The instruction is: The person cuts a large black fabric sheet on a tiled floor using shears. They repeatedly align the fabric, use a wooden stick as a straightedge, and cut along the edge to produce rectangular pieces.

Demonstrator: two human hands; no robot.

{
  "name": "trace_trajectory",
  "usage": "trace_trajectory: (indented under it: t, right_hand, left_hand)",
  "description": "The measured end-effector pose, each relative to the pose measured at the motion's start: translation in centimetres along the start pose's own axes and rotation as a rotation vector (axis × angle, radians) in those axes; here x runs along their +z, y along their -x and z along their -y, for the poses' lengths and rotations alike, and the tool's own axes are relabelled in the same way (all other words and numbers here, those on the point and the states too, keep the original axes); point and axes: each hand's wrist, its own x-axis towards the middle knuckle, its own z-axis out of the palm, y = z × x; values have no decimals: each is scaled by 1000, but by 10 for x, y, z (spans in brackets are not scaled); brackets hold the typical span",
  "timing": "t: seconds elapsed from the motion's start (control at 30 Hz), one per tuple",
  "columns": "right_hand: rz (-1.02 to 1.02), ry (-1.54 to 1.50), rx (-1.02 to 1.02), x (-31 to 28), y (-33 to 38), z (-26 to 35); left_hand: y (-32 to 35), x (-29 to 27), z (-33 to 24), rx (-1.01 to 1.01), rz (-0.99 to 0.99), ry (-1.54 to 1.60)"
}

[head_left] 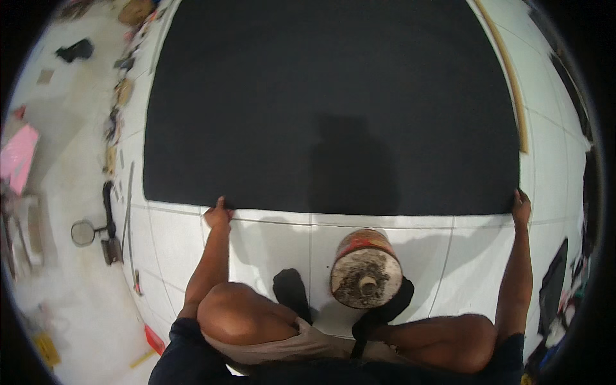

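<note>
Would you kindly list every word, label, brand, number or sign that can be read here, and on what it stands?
No text can be read in this picture.
Round container: any print on its red and orange side is too small and blurred to read.
Black sheet: no lettering shows.

On the white floor (545, 173), a stained round container (366, 273) stands toward the near edge. A pink piece (19, 157) and a looped black bar (109, 215) lie toward the left edge, a black item (75, 50) near the far left corner, a tan strip (510, 77) toward the far right.
</note>
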Motion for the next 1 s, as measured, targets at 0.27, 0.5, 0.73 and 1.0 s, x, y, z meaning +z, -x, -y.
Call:
trace_trajectory:
  t: [0.27, 0.5, 0.73, 1.0]
  right_hand:
    - [-304, 539, -227, 29, 21, 50]
    - [616, -122, -1086, 5, 216, 307]
    - [1011, 43, -1639, -15, 297, 355]
    - [833, 59, -1515, -22, 302, 342]
  left_hand:
    - [-10, -34, 13, 102, -1, -85]
    - [40, -6, -3, 421, -376, -204]
    - [8, -48, -18, 999, 193, -784]
    - [46, -66, -46, 1172, 420, -741]
